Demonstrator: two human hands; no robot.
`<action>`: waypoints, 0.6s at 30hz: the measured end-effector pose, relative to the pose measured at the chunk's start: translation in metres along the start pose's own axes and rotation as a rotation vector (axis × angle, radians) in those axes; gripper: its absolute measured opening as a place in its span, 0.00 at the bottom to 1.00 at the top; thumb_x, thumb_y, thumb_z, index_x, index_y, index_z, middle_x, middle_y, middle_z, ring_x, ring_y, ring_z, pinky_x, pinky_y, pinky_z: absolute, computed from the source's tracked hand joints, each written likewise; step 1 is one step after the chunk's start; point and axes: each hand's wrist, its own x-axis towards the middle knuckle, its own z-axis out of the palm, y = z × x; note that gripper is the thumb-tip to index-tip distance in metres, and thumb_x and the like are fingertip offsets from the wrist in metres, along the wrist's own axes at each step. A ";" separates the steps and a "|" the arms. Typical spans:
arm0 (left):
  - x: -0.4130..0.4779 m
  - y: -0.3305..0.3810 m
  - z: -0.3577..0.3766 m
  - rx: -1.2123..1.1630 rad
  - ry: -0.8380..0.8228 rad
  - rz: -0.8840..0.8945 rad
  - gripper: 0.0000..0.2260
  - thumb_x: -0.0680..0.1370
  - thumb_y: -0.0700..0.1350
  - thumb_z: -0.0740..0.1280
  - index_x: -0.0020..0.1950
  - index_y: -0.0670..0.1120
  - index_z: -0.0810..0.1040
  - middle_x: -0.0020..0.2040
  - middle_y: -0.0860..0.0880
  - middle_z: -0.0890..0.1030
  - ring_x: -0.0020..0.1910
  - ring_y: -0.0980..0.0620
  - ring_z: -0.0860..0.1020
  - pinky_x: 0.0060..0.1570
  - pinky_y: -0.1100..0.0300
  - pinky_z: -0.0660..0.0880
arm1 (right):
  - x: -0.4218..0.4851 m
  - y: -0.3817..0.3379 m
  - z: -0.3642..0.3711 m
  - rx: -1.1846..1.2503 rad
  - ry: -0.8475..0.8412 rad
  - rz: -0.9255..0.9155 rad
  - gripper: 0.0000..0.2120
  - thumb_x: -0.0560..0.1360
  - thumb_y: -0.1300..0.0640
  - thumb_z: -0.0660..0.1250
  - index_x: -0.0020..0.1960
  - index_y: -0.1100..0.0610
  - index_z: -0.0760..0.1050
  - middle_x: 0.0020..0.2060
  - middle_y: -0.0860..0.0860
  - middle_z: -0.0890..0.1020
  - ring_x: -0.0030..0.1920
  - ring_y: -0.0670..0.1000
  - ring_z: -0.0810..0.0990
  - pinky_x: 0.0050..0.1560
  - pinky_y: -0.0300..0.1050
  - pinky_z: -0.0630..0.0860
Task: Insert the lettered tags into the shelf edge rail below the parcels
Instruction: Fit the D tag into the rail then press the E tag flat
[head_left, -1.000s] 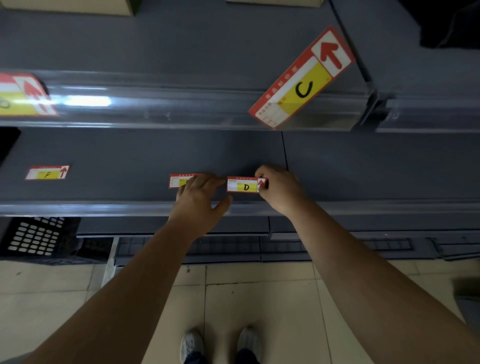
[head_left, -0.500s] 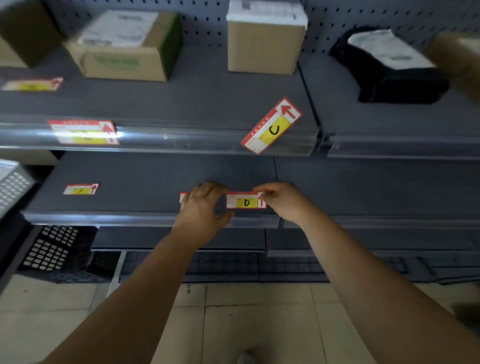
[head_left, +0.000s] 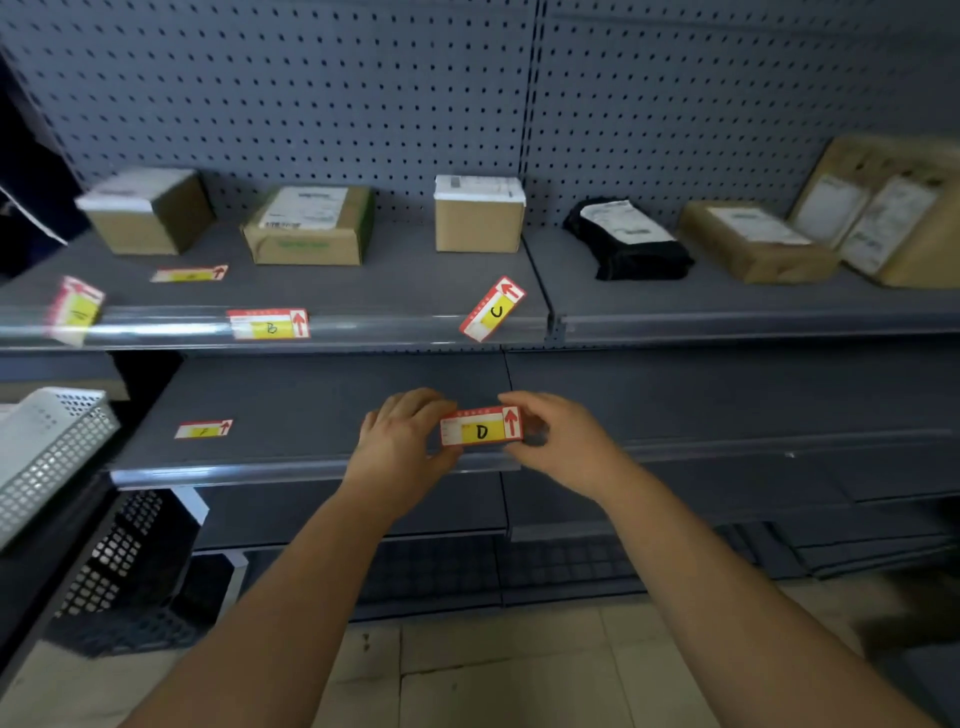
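Head view of a two-tier shelf unit. The far-left tag (head_left: 75, 310) on the upper rail (head_left: 156, 327) is smeared by motion and its letter is unreadable. The letter on the loose tag (head_left: 189, 274) lying flat on the upper shelf (head_left: 395, 283) cannot be made out either, and the F tag (head_left: 203, 429) on the lower shelf (head_left: 311, 400) reads only faintly. The tall parcel (head_left: 893, 213) at far right is blurred and cut off by the frame edge. The fine print on every tag is illegible.

The D tag (head_left: 481, 432) is a small rectangle with a red border, a white field at left, a yellow field bearing a handwritten black D, and a red upward arrow at its right end. It is held level in front of the lower shelf, just above the clear lower rail (head_left: 311, 470). The left hand (head_left: 402, 441) has its grip closed on the tag's left end, thumb below and fingers above, covering that edge. The right hand (head_left: 561, 441) pinches the right end in its grip, fingertips hiding the corner.

In the upper rail, the B tag (head_left: 269, 325) sits level below a green-printed box (head_left: 309, 228). The C tag (head_left: 492, 309) stands tilted below a small box (head_left: 479, 218).
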 end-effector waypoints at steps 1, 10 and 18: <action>-0.006 0.009 -0.009 0.002 0.002 0.003 0.21 0.72 0.54 0.70 0.64 0.52 0.74 0.63 0.52 0.74 0.63 0.49 0.70 0.60 0.47 0.67 | -0.013 -0.006 -0.004 -0.029 0.009 -0.020 0.28 0.72 0.58 0.73 0.69 0.44 0.70 0.57 0.44 0.76 0.56 0.42 0.74 0.56 0.34 0.70; -0.043 0.078 -0.058 0.000 0.033 0.075 0.21 0.73 0.54 0.69 0.65 0.53 0.72 0.64 0.53 0.73 0.64 0.50 0.68 0.64 0.49 0.63 | -0.094 -0.038 -0.034 -0.122 0.148 -0.112 0.23 0.74 0.58 0.71 0.67 0.45 0.72 0.56 0.41 0.76 0.55 0.41 0.75 0.59 0.35 0.72; -0.031 0.122 -0.049 -0.006 0.068 0.074 0.21 0.73 0.52 0.70 0.64 0.52 0.74 0.63 0.53 0.74 0.64 0.50 0.69 0.63 0.50 0.63 | -0.111 -0.022 -0.070 -0.083 0.184 -0.097 0.22 0.75 0.58 0.70 0.66 0.43 0.72 0.48 0.39 0.77 0.49 0.38 0.75 0.52 0.34 0.71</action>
